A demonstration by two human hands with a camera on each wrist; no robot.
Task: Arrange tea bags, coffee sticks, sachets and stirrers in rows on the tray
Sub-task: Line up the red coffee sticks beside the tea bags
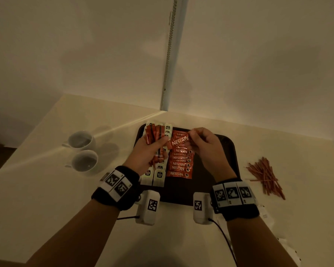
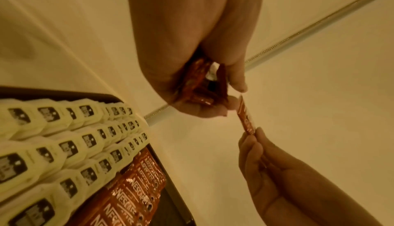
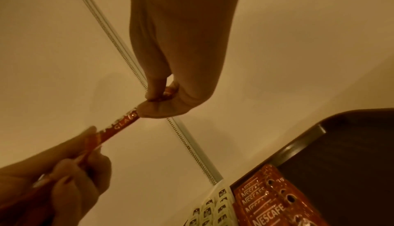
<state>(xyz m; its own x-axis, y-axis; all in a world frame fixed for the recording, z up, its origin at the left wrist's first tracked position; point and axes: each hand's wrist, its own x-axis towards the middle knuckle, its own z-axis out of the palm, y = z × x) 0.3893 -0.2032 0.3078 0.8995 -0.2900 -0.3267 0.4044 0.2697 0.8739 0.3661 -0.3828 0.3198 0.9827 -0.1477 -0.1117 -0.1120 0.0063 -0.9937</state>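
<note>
**Two hands, one stick between them**

One dark tray [image 1: 226,151] sits centre frame in the head view, on a pale table [image 1: 46,199]. Its left part is filled: pale tea bags [image 1: 158,175] in overlapped columns along the left edge, then a column of red Nescafé sticks [image 1: 179,166] just right of them, each stick crosswise and overlapping the next. The right half of the tray shows bare dark surface.

Left hand [image 1: 148,151] hovers over the tea bags, fingers curled round a bundle [image 1: 154,132] of red sticks that fans out toward the top of the frame. Left wrist view shows the bundle's ends poking from the fist.

Right hand [image 1: 202,145] pinches one end of a single stick [image 1: 178,141] between thumb and fingertips, above the upper part of the red column. The stick's other end meets the left hand's fingertips; whether they grip it, cannot tell.

Right of the tray, on the table: a loose heap of brown stirrers [image 1: 266,176], well apart from the tray's rim.

Left of the tray: two white cups [image 1: 83,149], one above the other in frame, both upright. Contents not clear in the dim light.
</note>
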